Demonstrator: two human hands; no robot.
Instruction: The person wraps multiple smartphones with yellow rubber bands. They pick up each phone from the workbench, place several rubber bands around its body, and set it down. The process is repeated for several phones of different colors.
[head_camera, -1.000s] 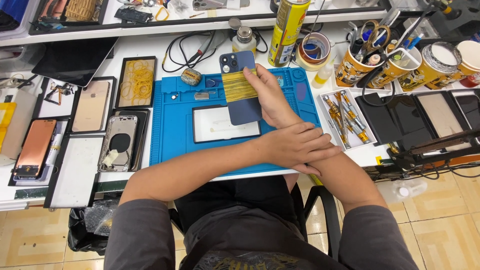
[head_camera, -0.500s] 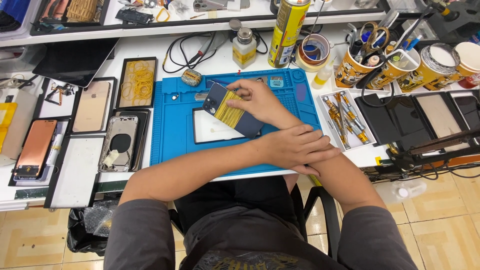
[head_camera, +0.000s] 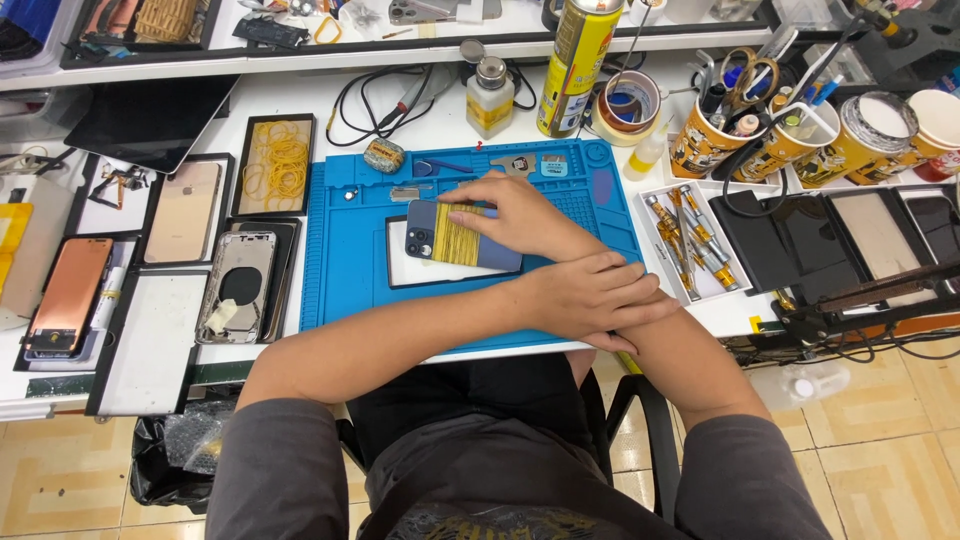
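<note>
The right hand (head_camera: 515, 215) lies flat, fingers spread, on a dark blue smartphone wrapped round its middle in yellow rubber bands (head_camera: 460, 243); it presses down on the phone without gripping it, and the phone rests face down on a white rectangular panel (head_camera: 400, 268) in the middle of the blue silicone work mat (head_camera: 340, 270) on the white surface (head_camera: 300, 100). The left hand (head_camera: 590, 295) holds nothing; it is loosely curled and draped over the right forearm. To do this pressing well, I judge the palm should bear evenly across the banded middle, keeping the phone square on the panel and clear of the camera lenses at its left end. By count: one banded phone, one mat, one black tray of loose yellow rubber bands (head_camera: 273, 165), one yellow spray can (head_camera: 578, 65), one small glass bottle (head_camera: 490, 98), and two bare phone housings (head_camera: 235, 290) at the left.
</note>
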